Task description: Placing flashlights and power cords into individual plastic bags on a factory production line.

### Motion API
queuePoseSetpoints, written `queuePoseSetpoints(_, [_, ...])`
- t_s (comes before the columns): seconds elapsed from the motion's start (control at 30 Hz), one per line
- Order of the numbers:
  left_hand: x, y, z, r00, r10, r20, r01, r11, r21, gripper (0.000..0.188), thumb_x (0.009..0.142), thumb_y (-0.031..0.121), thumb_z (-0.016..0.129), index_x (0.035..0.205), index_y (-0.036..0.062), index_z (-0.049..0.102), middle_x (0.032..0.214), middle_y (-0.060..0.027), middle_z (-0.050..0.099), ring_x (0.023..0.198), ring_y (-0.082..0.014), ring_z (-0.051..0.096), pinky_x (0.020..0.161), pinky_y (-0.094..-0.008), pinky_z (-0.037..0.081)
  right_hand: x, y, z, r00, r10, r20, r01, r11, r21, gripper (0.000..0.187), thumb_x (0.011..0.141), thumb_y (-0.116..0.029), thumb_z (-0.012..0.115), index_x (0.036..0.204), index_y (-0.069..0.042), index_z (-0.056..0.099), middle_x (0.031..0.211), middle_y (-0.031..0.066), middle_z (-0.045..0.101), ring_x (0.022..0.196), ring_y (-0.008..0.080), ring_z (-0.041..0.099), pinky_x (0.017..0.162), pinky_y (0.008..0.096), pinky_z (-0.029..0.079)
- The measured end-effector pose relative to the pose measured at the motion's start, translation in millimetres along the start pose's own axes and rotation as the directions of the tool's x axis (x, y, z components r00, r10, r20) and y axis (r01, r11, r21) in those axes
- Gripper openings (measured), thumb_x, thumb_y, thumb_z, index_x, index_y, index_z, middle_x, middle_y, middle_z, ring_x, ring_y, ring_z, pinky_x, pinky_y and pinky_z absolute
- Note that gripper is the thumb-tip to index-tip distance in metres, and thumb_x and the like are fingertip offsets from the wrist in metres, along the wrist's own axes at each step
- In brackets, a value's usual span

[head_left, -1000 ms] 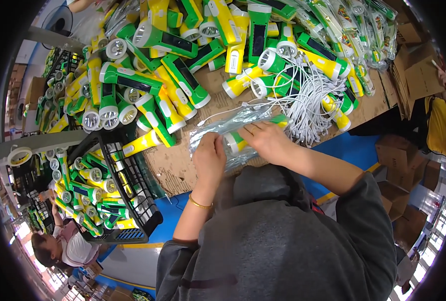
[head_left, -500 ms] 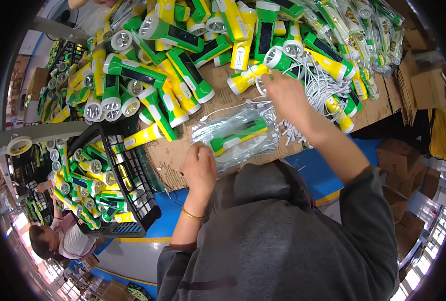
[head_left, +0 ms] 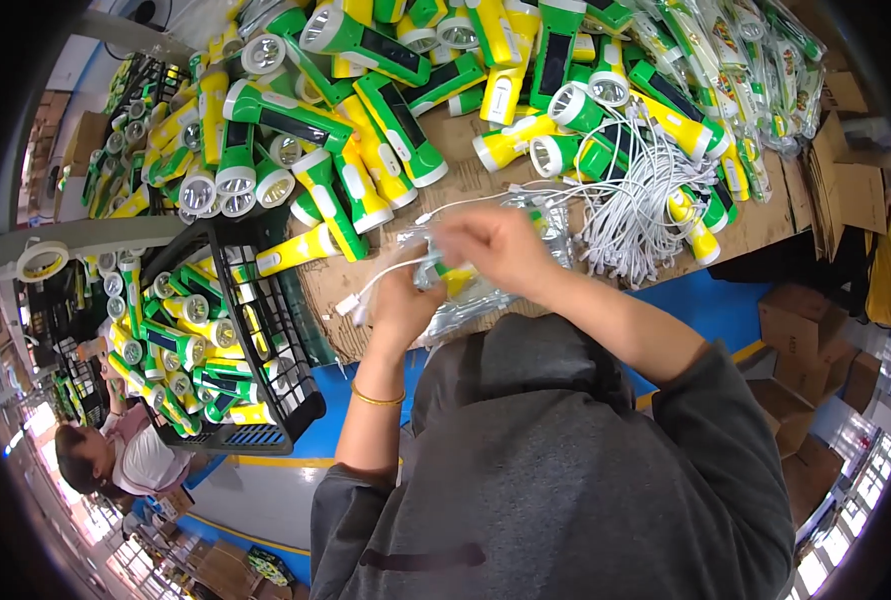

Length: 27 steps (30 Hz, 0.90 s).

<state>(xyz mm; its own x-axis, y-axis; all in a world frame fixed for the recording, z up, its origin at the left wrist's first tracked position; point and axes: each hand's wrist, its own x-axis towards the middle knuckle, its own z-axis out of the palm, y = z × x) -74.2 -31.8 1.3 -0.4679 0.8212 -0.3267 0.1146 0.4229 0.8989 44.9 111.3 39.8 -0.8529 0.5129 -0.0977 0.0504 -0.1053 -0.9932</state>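
A green and yellow flashlight [head_left: 459,283] lies in a clear plastic bag [head_left: 555,240] on the cardboard-covered table, partly hidden under my hands. My left hand [head_left: 402,305] is closed at the bag's left end, gripping its edge. My right hand [head_left: 505,252] is over the bag, its fingertips blurred, with a short white cable [head_left: 390,268] pinched in them. This cable crosses above my left fingers, and its white plug [head_left: 348,304] hangs out to the left. Another white cable end [head_left: 425,218] lies just behind my hands.
A tangle of white cables [head_left: 630,215] is to the right. Loose flashlights [head_left: 395,130] pile across the back, with bagged ones [head_left: 725,70] at the far right. A black basket [head_left: 265,350] of flashlights stands left, near a tape roll [head_left: 42,261]. Another person [head_left: 125,460] is at lower left.
My right hand has come from the cable tangle leftward to the bag, bringing a white cable. My left hand has stayed at the bag's left end. The view has shifted slightly.
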Motion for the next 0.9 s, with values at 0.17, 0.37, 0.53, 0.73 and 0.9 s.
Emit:
queuePoseSetpoints(0.17, [-10,-4,-9,1.000,0.015,0.001,-0.015,0.998,-0.058,0.054,0.074,-0.002,0.065,0.126,-0.0071,0.052,0.124,-0.0200,0.058,0.115,-0.0217,0.054,0.082,-0.0302,0.049,-22,18,-38,0.896,0.055,0.441,0.407,0.299,-0.863,0.010,0.078,-0.011,0.064,0.084,-0.005,0.069,0.080,0.0097,0.067,0.073,0.0248,0.067,0.064,0.0374,0.053])
queuePoseSetpoints(0.37, [-10,-11,-3,0.998,0.035,0.047,-0.035,0.999,0.004,0.056,0.074,-0.002,0.064,0.129,-0.0041,0.052,0.130,-0.0199,0.055,0.120,-0.0257,0.054,0.078,-0.0283,0.053,-23,-20,-50,0.790,0.220,0.572,0.576,0.055,-0.816,0.016,0.074,-0.011,0.067,0.090,-0.011,0.069,0.095,0.0089,0.063,0.082,0.0256,0.066,0.066,0.0393,0.054])
queuePoseSetpoints(0.53, [-7,-11,-12,0.999,0.036,0.021,-0.037,0.995,0.094,0.054,0.073,-0.003,0.063,0.127,-0.0005,0.056,0.132,-0.0201,0.054,0.123,-0.0288,0.052,0.080,-0.0296,0.052,-36,-10,-97,0.949,-0.214,0.230,0.309,0.498,-0.810,0.023,0.071,-0.014,0.074,0.091,-0.010,0.066,0.093,0.0084,0.060,0.084,0.0274,0.063,0.074,0.0394,0.051])
queuePoseSetpoints(0.73, [-11,12,-34,0.971,0.175,-0.160,-0.010,0.704,0.710,0.043,0.074,-0.006,0.058,0.113,0.0082,0.066,0.135,-0.0227,0.048,0.125,-0.0400,0.046,0.102,-0.0441,0.039,-41,51,-84,0.961,-0.268,-0.075,0.173,0.786,-0.594,0.012,0.080,-0.013,0.070,0.086,-0.004,0.065,0.090,0.0103,0.063,0.078,0.0294,0.062,0.071,0.0379,0.048])
queuePoseSetpoints(0.9, [-13,75,44,0.768,0.636,-0.084,-0.498,0.674,0.546,0.023,0.083,0.007,0.066,0.106,0.0043,0.065,0.115,-0.0130,0.060,0.108,-0.0325,0.055,0.096,-0.0418,0.038,-39,28,-32,0.898,-0.410,-0.161,0.295,0.830,-0.473,0.007,0.079,-0.013,0.066,0.082,-0.007,0.067,0.084,0.0089,0.061,0.071,0.0281,0.062,0.064,0.0385,0.050])
